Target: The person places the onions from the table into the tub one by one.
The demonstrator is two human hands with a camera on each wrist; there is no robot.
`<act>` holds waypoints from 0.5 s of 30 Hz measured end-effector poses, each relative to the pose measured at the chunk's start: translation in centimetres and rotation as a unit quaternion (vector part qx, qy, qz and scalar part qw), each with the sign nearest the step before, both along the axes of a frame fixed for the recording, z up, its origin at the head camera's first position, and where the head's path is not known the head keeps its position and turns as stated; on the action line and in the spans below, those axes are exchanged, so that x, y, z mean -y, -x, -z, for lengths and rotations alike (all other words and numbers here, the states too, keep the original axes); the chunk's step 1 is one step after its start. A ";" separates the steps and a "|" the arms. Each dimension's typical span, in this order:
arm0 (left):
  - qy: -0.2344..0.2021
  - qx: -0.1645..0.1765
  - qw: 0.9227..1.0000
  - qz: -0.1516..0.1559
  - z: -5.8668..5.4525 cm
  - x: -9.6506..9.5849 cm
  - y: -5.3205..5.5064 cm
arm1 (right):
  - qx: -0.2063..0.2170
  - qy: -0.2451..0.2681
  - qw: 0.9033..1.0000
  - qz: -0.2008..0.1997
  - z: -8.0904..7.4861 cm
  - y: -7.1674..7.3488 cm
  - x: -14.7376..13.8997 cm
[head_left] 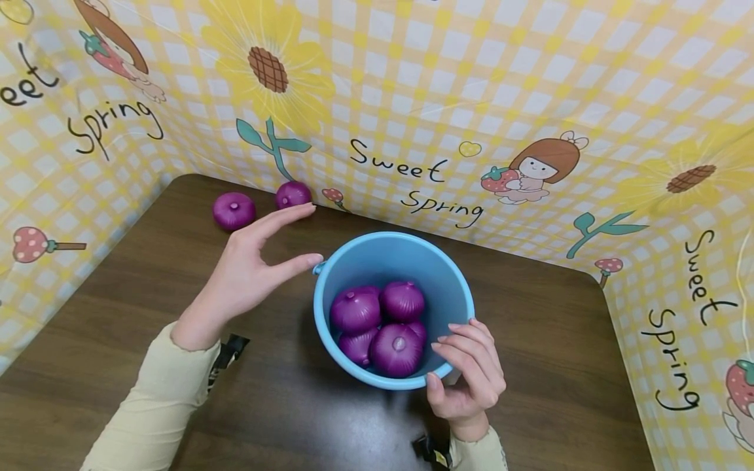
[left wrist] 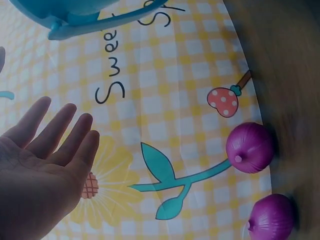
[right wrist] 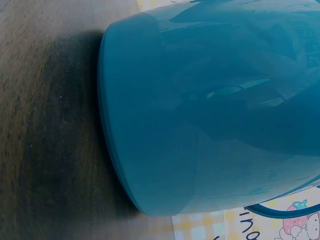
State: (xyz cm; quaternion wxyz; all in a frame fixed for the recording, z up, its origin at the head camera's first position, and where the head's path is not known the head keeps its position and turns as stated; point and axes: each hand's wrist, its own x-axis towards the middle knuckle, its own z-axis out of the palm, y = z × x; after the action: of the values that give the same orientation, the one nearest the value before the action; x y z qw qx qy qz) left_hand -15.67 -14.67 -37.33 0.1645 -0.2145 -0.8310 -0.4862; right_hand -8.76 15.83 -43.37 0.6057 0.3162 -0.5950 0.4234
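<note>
A blue bucket stands on the table with several purple onions inside it. My right hand grips the bucket's near right rim, its fingers over the edge and the thumb on the rim. To the bucket's left is my left hand, holding nothing, with thumb and fingers spread apart and the thumb tip close to the handle joint. In the left wrist view the fingers of that hand are extended. The bucket wall fills most of the right wrist view; the right hand does not show there.
Two more onions lie at the table's back left, one farther left and the other against the patterned cloth. That cloth rises as a wall behind and on both sides of the brown wooden table.
</note>
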 end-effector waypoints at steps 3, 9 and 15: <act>0.001 0.002 1.000 -0.009 0.1 0.3 0.2 | 0.002 -0.002 1.000 0.000 0.1 0.0 -0.1; -0.001 0.013 1.000 -0.021 0.4 0.8 0.4 | 0.001 -0.004 1.000 0.000 0.1 0.0 -0.1; 0.000 0.036 0.999 -0.038 0.8 1.4 0.9 | 0.001 -0.006 1.000 0.001 0.1 0.0 -0.2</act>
State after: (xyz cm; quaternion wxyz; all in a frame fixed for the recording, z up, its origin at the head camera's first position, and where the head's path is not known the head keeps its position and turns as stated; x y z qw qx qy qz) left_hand -16.59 -16.06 -38.16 0.1527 -0.1649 -0.8441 -0.4868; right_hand -8.76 15.99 -43.47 0.6039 0.3185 -0.5982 0.4195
